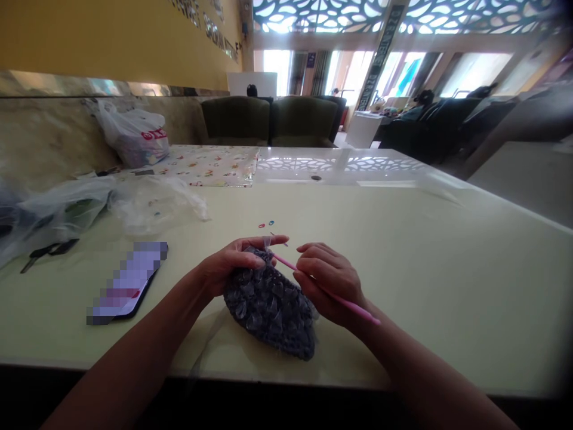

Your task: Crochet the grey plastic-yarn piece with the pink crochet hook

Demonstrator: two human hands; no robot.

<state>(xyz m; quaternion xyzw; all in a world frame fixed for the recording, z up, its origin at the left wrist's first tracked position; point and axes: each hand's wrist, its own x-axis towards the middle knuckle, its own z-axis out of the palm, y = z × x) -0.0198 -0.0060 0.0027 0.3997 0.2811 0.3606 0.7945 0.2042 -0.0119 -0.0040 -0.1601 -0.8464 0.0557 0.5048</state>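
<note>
My left hand (242,258) pinches the top edge of a dark grey crochet piece (273,310), which hangs down over the table's near side and has petal-like, ribbon-textured stitches. Its index finger stretches out to the right, with a translucent ribbon yarn (267,242) over it. In my right hand (329,278) is a pink crochet hook (353,307), its handle lying back along the wrist. The hook's tip meets the piece's upper edge beside my left thumb. A thin trail of ribbon runs from the piece down to the table's front edge.
Two small stitch markers, one red (262,226) and one blue (271,223), lie beyond my hands. A phone (129,280), scissors (47,254) and clear plastic bags (156,203) are on the left. Behind stand a filled white bag (134,134), a patterned cloth (210,164) and dark armchairs (304,119).
</note>
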